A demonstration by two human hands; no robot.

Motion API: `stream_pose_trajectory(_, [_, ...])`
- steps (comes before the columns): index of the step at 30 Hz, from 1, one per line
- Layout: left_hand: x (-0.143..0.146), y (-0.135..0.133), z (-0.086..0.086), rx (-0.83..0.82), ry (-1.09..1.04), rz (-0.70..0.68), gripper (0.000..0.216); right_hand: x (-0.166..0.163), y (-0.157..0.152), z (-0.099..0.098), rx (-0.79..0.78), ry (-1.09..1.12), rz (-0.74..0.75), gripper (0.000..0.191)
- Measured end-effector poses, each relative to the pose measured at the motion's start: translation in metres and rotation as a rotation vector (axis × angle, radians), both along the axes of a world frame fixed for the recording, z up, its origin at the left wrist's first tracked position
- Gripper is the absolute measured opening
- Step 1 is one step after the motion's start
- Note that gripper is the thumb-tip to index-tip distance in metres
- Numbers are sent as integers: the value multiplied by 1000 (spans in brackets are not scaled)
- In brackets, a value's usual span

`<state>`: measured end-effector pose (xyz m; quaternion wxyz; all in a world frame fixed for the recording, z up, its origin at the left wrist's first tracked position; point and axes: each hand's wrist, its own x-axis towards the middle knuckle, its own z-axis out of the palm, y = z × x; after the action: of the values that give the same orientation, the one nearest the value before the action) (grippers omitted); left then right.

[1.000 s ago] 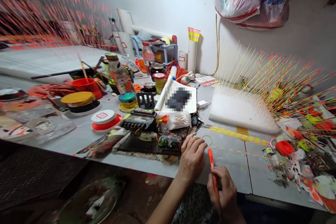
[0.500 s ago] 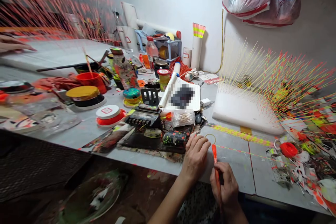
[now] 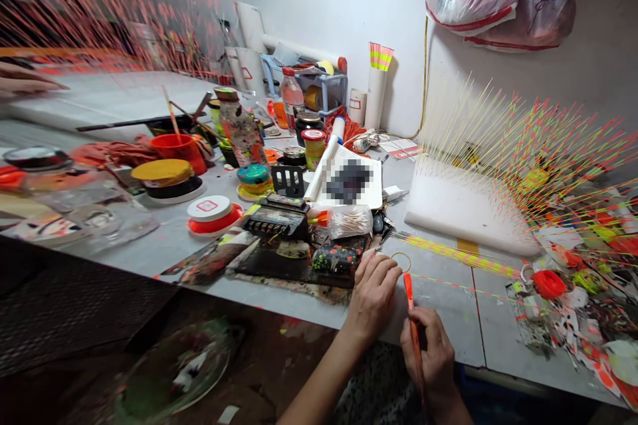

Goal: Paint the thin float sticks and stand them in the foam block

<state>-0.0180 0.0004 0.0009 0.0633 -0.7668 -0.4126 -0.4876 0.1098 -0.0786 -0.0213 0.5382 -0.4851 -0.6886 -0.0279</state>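
Since the earlier frame, the orange rod stands slightly nearer upright, and a co-worker's hand has entered at the far left edge. Right hand: fingers and thumb pinch the rod, its tip pointing away from the person. Left hand: fingers together, curled and resting on the grey table top; any grip cannot be told. Just ahead of the left fingertips: a thin brass ring. Running rightward from it: a fine striped stem, with a thicker yellow-and-pink striped stem beyond. Near edge of table: passes under both forearms. Right of the right hand: a seam in the table top, then paper scraps and a red spool. Ahead and right: a white foam block bristling with painted stems. Left of the left hand: a paint-spattered black box and a bag of cotton swabs.
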Motion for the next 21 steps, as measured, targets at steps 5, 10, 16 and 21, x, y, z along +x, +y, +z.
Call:
stream_pose_trajectory(5, [-1, 1, 0, 11, -11, -2, 23, -1, -6, 1, 14, 43, 35, 18])
stream_pose_trajectory(10, [-3, 6, -3, 86, -18, -21, 24, 3, -13, 0, -26, 54, 68, 21])
stream_pose_trajectory(16, [-1, 16, -6, 108, -51, -22, 22, 15, -29, 8, -37, 26, 93, 21])
stream_pose_trajectory(21, [1, 15, 3, 109, -79, -64, 14, 24, -48, 26, -21, -26, 131, 23])
